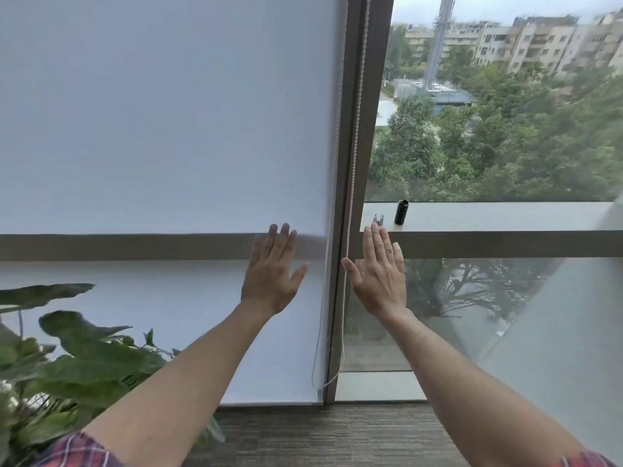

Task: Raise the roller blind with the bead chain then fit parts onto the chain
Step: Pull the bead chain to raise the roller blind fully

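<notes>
A white roller blind point(161, 123) hangs fully down over the left window pane, its bottom bar near the floor. The white bead chain point(354, 156) hangs in a long loop along the window frame, its lowest bend near the floor. My left hand point(273, 274) is raised flat with fingers apart in front of the blind, left of the chain. My right hand point(379, 274) is raised the same way just right of the chain, holding nothing. On the window ledge stand a small clear part point(378, 219) and a black cylindrical part point(401, 212), just above my right fingertips.
A large-leafed green plant point(67, 358) fills the lower left corner. A brown vertical window frame point(350, 197) splits the two panes. The horizontal ledge point(488, 217) runs right. Grey carpet point(337, 436) lies below. Trees and buildings show through the glass.
</notes>
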Demonstrator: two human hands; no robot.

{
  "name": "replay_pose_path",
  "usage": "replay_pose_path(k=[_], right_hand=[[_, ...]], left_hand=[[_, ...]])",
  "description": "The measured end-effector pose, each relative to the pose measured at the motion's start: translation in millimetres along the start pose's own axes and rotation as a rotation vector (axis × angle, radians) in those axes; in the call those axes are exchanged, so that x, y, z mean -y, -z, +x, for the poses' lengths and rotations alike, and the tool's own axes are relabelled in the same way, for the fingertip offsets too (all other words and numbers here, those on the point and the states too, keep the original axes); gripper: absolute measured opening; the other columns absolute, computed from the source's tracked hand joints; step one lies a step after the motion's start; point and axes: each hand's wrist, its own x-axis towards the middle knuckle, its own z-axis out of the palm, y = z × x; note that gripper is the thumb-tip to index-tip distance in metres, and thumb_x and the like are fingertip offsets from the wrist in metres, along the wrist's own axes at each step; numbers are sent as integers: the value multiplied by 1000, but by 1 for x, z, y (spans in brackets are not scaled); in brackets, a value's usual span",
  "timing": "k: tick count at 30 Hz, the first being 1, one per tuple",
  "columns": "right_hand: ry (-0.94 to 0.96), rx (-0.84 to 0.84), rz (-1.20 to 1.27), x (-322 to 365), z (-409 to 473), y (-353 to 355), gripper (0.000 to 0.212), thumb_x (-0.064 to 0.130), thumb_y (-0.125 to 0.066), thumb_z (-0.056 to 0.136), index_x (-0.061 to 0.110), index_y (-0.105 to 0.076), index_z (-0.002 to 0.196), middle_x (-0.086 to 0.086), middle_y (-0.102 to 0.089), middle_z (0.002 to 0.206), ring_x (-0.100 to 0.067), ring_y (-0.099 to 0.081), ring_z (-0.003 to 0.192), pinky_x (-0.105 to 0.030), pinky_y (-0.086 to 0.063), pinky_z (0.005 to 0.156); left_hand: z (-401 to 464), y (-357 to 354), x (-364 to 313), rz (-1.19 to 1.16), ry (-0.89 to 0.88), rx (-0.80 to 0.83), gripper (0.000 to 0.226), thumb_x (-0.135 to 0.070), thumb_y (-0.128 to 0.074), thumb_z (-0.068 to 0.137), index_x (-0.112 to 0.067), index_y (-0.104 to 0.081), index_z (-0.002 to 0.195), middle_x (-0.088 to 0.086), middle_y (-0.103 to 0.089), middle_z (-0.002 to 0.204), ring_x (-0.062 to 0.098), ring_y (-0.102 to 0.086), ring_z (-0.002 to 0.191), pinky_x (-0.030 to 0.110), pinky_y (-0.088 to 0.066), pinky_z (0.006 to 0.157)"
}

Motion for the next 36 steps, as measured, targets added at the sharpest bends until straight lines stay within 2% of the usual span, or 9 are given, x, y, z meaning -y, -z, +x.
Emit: replay_pose_path(k=[8,13,18,21,24,27,29,32,36], right_hand=[[-91,162,79,2,-19,-25,75,56,-32,100,14,-9,157,-5,-11,167,-16,-1,153,-40,-5,123],[-234,352,609,30,14,-13,64,47,-42,102,14,-27,154,-8,-44,153,-24,-38,142,-34,-31,112],[-264,318,875,66,56,13,54,41,-38,105,14,-30,151,-10,-54,141,-21,-48,131,-26,-31,99],[-281,247,1066,82,69,24,40,32,-35,107,10,-44,139,-9,-64,103,-18,-63,93,-30,-46,86],[-258,177,1186,85,66,26,35,30,-33,108,11,-62,111,-4,-46,69,-14,-44,56,-27,-41,55],[-271,155,1241,90,54,25,39,32,-35,107,17,-67,91,2,-35,59,-8,-31,48,-23,-28,47],[-300,135,1255,95,46,26,41,33,-38,106,20,-70,84,9,-35,54,-4,-30,45,-20,-28,45],[-333,131,1284,102,37,27,41,34,-40,105,23,-71,79,15,-33,49,-4,-26,41,-18,-25,39],[-342,102,1285,104,28,27,42,34,-39,104,24,-69,77,14,-31,47,-5,-24,39,-20,-23,38]], left_hand=[[-22,-35,-7,-82,90,210,73,-47,-38,100,-16,-3,156,2,1,166,18,10,151,37,9,121],[-19,-44,-13,-201,114,321,72,-48,-38,100,-18,-4,156,1,-1,166,18,4,152,35,0,122],[-15,-41,-21,-308,122,319,71,-45,-46,99,-19,-13,156,2,-15,165,19,-11,151,35,-14,119],[-16,-36,-25,-411,133,226,67,-40,-52,96,-17,-24,153,6,-31,159,22,-28,146,37,-27,116],[-17,-27,-27,-569,249,184,64,-39,-56,95,-18,-32,150,5,-40,153,22,-39,139,39,-35,112],[-16,-18,-34,-863,399,190,62,-38,-64,91,-18,-41,145,2,-51,140,17,-53,123,31,-44,99],[-16,-14,-40,-943,378,211,50,-37,-64,91,-16,-50,135,0,-59,129,15,-58,113,28,-47,90],[-21,-11,-56,-1061,301,177,18,-21,-53,100,-8,-64,96,8,-69,86,18,-64,78,34,-50,70],[-32,-19,-69,-1122,363,118,34,-10,-41,101,-3,-60,73,3,-60,58,14,-55,54,30,-48,58]])
